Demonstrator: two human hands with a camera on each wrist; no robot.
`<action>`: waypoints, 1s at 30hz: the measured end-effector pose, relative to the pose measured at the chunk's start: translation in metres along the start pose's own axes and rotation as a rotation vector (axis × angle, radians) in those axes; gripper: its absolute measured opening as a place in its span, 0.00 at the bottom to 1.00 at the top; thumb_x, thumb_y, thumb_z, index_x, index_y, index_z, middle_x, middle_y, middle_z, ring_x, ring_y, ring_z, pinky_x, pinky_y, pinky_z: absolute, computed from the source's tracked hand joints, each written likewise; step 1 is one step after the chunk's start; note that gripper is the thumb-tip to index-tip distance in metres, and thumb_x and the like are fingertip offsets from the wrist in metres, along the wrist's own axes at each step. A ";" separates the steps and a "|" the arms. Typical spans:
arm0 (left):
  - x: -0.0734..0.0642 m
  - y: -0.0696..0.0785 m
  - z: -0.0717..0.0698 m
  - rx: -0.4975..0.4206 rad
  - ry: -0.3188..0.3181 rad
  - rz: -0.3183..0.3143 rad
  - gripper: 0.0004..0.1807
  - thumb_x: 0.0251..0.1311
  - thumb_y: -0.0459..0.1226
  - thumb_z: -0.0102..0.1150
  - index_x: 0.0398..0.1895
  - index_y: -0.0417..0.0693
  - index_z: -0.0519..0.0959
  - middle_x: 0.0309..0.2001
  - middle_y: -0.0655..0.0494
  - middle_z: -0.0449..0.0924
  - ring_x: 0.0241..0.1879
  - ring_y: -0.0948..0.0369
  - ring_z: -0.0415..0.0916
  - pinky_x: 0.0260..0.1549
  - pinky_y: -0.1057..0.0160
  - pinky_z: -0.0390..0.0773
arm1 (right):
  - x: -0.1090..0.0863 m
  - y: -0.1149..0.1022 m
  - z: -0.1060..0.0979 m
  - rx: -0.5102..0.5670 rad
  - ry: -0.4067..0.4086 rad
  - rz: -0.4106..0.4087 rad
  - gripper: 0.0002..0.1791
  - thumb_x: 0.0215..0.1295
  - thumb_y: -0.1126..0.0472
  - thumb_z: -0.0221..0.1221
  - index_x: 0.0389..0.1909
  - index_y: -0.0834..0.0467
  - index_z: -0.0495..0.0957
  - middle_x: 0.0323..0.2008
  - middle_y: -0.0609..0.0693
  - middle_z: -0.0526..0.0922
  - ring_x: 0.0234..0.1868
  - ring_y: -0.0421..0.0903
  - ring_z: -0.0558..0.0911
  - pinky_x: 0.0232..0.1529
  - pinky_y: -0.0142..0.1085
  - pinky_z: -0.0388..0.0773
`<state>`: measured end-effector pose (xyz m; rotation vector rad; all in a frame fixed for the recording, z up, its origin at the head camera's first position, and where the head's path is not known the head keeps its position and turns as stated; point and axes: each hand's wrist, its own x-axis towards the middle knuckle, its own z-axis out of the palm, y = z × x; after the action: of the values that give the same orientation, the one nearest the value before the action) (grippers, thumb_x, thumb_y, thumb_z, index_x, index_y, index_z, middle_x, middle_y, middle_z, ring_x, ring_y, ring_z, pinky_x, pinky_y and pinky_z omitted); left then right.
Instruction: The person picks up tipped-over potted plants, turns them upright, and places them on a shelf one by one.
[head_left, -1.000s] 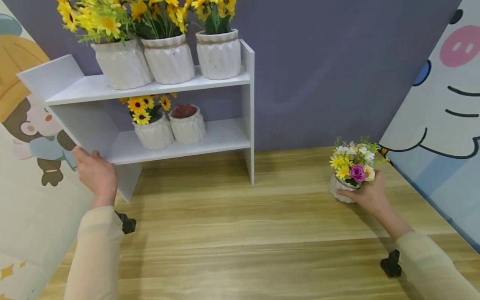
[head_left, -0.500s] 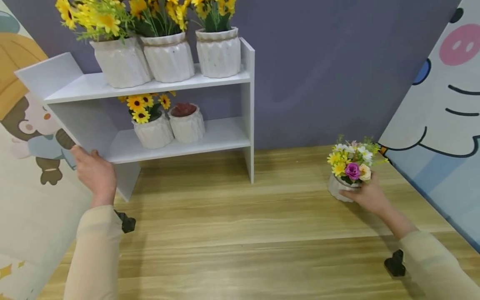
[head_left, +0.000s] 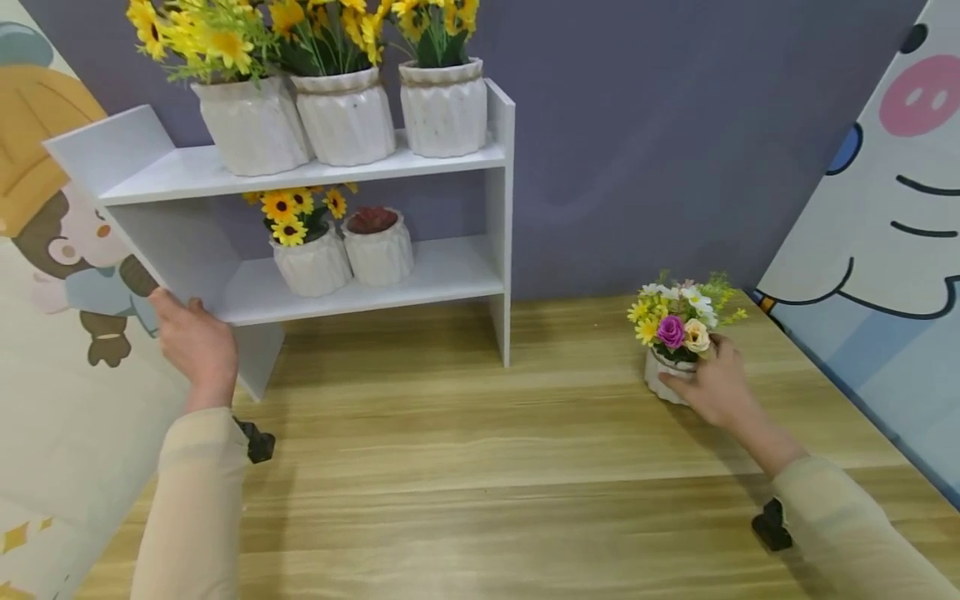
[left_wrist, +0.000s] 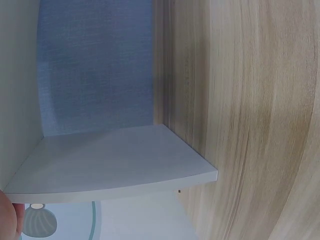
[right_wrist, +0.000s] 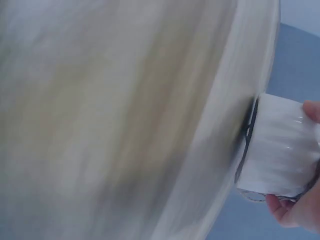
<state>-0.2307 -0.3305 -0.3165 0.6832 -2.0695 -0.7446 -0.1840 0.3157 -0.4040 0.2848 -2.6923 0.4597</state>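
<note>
My right hand (head_left: 716, 383) grips a white ribbed flowerpot (head_left: 660, 379) at the right of the head view. Yellow and white daisies, a purple rose and a cream rose (head_left: 696, 336) fill its top. In the right wrist view, a thumb and a finger hold opposite sides of the pot (right_wrist: 280, 145), its base close over the table. At the far left, my left hand (head_left: 198, 342) holds the left side panel of a white two-tier shelf (head_left: 450, 267), at the height of its lower board. Only a fingertip (left_wrist: 7, 217) shows beside the panel (left_wrist: 115, 160) in the left wrist view.
Three pots of yellow flowers (head_left: 345, 121) stand on the upper board. Below are a sunflower pot (head_left: 311, 265) and a pot with a dark red plant (head_left: 380, 250). The wooden table (head_left: 480, 467) spreads in front, with a grey-purple wall (head_left: 637, 150) behind.
My right hand has shifted the flowerpot a little to the left, towards the shelf. My left hand keeps its hold on the shelf panel.
</note>
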 end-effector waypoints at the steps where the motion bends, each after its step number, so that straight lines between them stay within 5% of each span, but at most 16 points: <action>1: 0.000 0.000 0.000 -0.002 0.001 0.002 0.20 0.68 0.44 0.30 0.59 0.48 0.55 0.50 0.35 0.70 0.51 0.38 0.68 0.46 0.41 0.67 | 0.001 -0.002 -0.001 -0.013 0.004 -0.005 0.45 0.52 0.48 0.61 0.54 0.84 0.60 0.52 0.83 0.60 0.53 0.76 0.56 0.50 0.66 0.53; 20: 0.000 0.002 0.001 -0.006 0.005 0.020 0.20 0.68 0.44 0.30 0.59 0.47 0.55 0.49 0.33 0.70 0.50 0.38 0.69 0.45 0.41 0.67 | 0.022 -0.069 -0.014 -0.004 0.021 -0.095 0.43 0.46 0.48 0.64 0.52 0.79 0.66 0.52 0.79 0.62 0.54 0.71 0.61 0.52 0.64 0.57; 30: 0.000 0.001 0.001 0.004 0.007 0.029 0.20 0.68 0.44 0.29 0.59 0.47 0.55 0.49 0.33 0.69 0.50 0.37 0.69 0.46 0.41 0.68 | 0.028 -0.104 -0.014 0.022 -0.002 -0.140 0.47 0.44 0.46 0.66 0.56 0.75 0.61 0.51 0.76 0.64 0.51 0.68 0.66 0.51 0.63 0.63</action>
<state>-0.2312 -0.3295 -0.3162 0.6554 -2.0706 -0.7211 -0.1778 0.2209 -0.3521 0.4765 -2.6489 0.4477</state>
